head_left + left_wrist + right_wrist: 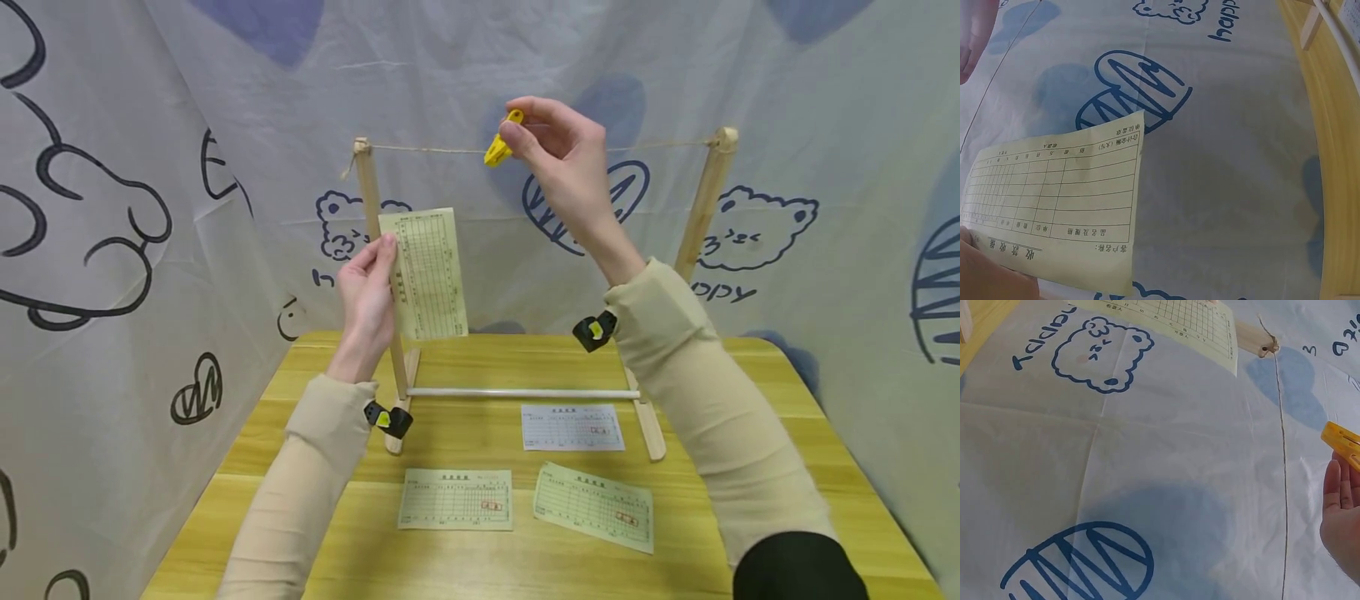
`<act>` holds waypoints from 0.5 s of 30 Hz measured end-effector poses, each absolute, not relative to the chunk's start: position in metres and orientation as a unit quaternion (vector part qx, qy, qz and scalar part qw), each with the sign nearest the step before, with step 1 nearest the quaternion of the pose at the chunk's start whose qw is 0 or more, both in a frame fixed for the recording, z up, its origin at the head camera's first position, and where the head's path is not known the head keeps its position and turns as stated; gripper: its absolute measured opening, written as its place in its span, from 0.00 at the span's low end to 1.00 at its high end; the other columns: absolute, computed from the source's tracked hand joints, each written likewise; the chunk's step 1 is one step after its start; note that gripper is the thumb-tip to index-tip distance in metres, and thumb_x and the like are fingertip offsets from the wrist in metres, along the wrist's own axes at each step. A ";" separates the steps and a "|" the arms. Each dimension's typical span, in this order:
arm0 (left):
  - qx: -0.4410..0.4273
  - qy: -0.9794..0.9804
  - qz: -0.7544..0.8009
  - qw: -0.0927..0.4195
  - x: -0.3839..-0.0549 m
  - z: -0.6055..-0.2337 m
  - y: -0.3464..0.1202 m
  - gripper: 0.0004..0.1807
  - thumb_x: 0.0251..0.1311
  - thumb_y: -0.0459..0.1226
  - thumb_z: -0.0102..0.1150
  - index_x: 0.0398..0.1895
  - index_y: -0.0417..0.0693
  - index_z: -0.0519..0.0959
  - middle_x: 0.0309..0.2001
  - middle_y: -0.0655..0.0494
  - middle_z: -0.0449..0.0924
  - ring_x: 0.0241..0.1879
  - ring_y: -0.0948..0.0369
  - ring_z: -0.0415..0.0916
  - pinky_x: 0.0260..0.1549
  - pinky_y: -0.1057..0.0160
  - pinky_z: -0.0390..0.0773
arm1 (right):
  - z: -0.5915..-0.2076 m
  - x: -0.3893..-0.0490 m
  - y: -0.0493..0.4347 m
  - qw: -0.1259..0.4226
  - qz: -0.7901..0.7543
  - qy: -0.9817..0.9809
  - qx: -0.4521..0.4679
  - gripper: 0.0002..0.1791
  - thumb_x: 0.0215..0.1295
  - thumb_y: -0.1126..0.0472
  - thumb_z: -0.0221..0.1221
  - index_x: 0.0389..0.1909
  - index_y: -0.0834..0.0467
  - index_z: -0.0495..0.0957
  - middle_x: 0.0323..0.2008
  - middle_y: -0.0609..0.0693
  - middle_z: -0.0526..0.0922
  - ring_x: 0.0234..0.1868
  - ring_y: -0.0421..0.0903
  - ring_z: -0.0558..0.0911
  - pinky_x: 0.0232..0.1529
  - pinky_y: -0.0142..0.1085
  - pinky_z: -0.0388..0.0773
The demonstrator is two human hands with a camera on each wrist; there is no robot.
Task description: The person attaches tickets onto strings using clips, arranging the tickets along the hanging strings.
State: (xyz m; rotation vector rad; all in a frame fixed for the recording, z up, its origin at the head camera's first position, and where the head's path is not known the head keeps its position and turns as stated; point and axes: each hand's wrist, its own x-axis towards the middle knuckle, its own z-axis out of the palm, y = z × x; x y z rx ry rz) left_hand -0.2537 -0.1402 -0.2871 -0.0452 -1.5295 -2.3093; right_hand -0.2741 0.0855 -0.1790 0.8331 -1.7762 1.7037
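My left hand (367, 287) pinches a yellow printed receipt slip (429, 275) by its left edge, holding it upright beside the left post, below the string. In the left wrist view the slip (1054, 200) shows its ruled grid. Up at the string (427, 150), my right hand (562, 154) pinches a yellow clothespin (504, 137) between thumb and fingers. The clothespin's tip points down and left, overlapping the string in the head view. In the right wrist view the clothespin (1341, 444) appears to one side of the string (1282, 456).
The string runs between the left post (367, 183) and right post (708, 196) of a wooden frame, joined low by a white rod (525, 392). On the wooden table (345, 508) lie a whitish slip (572, 427) and two yellow-green slips (455, 500). A patterned cloth (480, 50) hangs behind.
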 end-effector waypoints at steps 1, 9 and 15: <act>-0.016 -0.544 -0.818 0.184 -0.254 -0.286 -0.140 0.11 0.71 0.39 0.58 0.50 0.45 0.82 0.38 0.61 0.86 0.35 0.68 0.82 0.39 0.75 0.83 | -0.178 -0.275 0.084 0.268 0.630 -0.660 0.310 0.15 0.68 0.68 0.62 0.53 0.68 0.80 0.39 0.44 0.85 0.40 0.38 0.85 0.50 0.32 0.84; -0.014 -0.542 -0.820 0.187 -0.260 -0.281 -0.139 0.13 0.70 0.39 0.59 0.52 0.41 0.81 0.39 0.58 0.86 0.35 0.67 0.82 0.39 0.74 0.84 | -0.169 -0.283 0.066 0.257 0.631 -0.661 0.315 0.14 0.68 0.67 0.63 0.52 0.68 0.80 0.41 0.54 0.87 0.39 0.38 0.85 0.48 0.32 0.84; -0.019 -0.541 -0.819 0.192 -0.263 -0.278 -0.138 0.15 0.70 0.39 0.59 0.53 0.40 0.81 0.38 0.59 0.87 0.35 0.67 0.83 0.38 0.74 0.84 | -0.166 -0.290 0.057 0.262 0.617 -0.670 0.320 0.14 0.68 0.67 0.63 0.52 0.68 0.80 0.44 0.60 0.86 0.39 0.37 0.85 0.49 0.38 0.85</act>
